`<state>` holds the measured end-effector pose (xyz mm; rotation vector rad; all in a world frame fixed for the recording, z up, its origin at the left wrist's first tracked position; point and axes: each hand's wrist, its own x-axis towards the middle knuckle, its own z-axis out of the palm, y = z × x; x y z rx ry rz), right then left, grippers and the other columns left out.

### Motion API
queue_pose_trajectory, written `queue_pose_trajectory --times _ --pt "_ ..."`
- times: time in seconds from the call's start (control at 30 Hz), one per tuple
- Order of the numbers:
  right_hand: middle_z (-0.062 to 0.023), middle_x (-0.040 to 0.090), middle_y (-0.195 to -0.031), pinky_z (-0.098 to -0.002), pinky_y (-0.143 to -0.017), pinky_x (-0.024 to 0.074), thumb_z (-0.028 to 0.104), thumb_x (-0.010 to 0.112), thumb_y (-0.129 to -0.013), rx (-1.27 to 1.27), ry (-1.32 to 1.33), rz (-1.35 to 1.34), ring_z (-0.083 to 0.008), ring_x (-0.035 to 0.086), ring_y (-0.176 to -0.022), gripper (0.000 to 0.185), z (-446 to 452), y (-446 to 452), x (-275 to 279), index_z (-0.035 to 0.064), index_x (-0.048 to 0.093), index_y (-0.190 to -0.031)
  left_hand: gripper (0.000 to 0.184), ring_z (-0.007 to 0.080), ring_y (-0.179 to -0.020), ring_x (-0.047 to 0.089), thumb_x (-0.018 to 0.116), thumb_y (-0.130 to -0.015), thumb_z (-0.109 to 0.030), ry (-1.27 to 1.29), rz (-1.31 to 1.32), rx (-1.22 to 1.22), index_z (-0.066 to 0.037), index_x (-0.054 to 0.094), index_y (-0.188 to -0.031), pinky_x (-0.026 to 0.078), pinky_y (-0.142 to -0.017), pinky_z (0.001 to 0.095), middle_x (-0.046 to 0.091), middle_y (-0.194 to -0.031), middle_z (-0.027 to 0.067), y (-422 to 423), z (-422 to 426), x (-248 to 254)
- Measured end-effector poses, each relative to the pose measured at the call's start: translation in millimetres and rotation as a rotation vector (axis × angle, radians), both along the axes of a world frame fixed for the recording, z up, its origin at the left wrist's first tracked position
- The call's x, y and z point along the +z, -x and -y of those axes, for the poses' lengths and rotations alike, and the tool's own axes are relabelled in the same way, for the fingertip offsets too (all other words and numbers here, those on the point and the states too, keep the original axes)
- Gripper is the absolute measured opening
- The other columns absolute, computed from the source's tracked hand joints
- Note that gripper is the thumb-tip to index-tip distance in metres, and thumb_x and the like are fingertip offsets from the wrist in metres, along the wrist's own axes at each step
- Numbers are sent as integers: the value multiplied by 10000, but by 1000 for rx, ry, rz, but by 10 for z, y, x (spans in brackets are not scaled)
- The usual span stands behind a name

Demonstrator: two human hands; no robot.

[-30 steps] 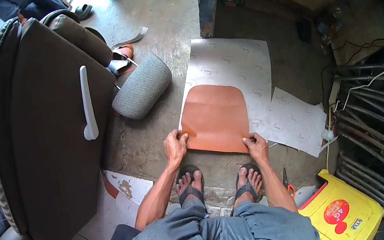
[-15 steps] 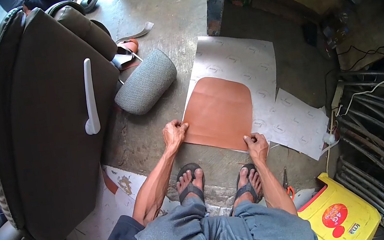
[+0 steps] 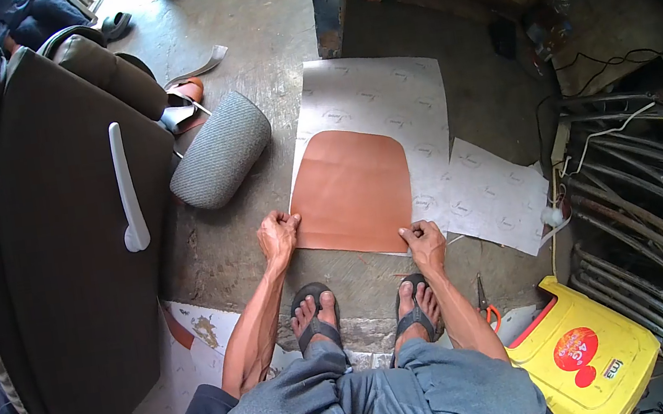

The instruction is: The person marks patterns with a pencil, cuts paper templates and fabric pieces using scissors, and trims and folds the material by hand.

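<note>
Orange-brown leatherette panel, rounded far end.
Lay on the printed sheet's near end, extending away from the fingers; left hand and right hand pinched the panel's near corners, equally close.

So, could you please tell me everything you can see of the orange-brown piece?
The orange-brown piece looks like thin leather or vinyl, smooth with faint creases. Its far corners are rounded, its near edge straighter. It lies nearly flat, largely over a patterned white sheet. The left hand and right hand hold it near its two near corners.
</note>
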<state>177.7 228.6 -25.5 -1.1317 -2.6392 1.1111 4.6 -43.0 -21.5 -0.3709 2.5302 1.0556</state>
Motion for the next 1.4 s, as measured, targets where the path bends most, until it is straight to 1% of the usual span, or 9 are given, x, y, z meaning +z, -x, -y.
queue_pose_trajectory --times 0.17,0.23,0.37,0.57,0.7,0.97,1.27,1.37,1.4 --pt "-105 639 -815 -380 -710 499 319 809 -788 -5 10 -15 -242 616 -742 326 -4 -7 -14 17 725 -877 295 319 -790 716 789 -802 -294 39 -33 19 -22 720 -896 539 -742 437 734 -824 165 -19 -15 15" --pt "-104 637 -812 -379 -708 498 315 811 -786 0 14 -14 -242 615 -738 323 -11 -2 -9 17 724 -876 324 239 -705 695 805 -789 -305 27 -44 18 -10 722 -896 541 -694 396 717 -746 126 -13 -18 11" --pt "-91 604 -774 -400 -689 485 269 814 -772 -10 10 -42 -256 590 -714 280 12 15 28 20 701 -832 303 302 -762 715 805 -779 -299 14 -46 15 -25 724 -880 543 -728 434 726 -785 167 -13 1 -23" --pt "-99 643 -808 -368 -698 499 302 817 -784 1 18 -29 -227 609 -723 318 -39 -1 -46 11 724 -871 312 270 -725 717 829 -749 -321 14 145 -119 -36 743 -844 549 -683 402 724 -755 160 220 90 225" --pt "-91 640 -802 -358 -686 499 287 830 -777 -3 42 -29 -209 602 -711 308 -60 -17 -118 12 724 -866 331 285 -755 723 844 -738 -345 87 66 -183 -49 755 -858 548 -719 424 732 -761 142 239 105 138" --pt "-93 632 -805 -367 -695 501 260 818 -777 -11 43 -16 -225 611 -715 279 -24 18 -7 14 715 -859 325 245 -731 707 870 -732 -310 15 122 -80 -30 738 -831 543 -687 404 727 -763 151 208 85 149" --pt "-89 642 -824 -348 -709 504 287 813 -788 7 44 -13 -205 611 -737 296 -28 -3 -42 15 723 -862 327 330 -810 730 843 -737 -341 55 68 -93 -53 744 -860 553 -759 439 741 -804 171 154 78 54" --pt "-89 646 -833 -345 -714 509 276 810 -796 24 -17 -16 -203 615 -744 314 -40 -88 -4 11 715 -936 325 344 -913 702 805 -783 -297 103 38 -154 -43 724 -968 530 -823 448 733 -936 172 50 -1 156" --pt "-97 652 -845 -350 -720 513 264 801 -808 -16 32 -53 -208 619 -746 331 -52 -144 61 4 701 -987 326 351 -966 672 780 -807 -270 218 -175 -231 -40 700 -1024 509 -855 457 707 -1007 173 -33 -54 180"
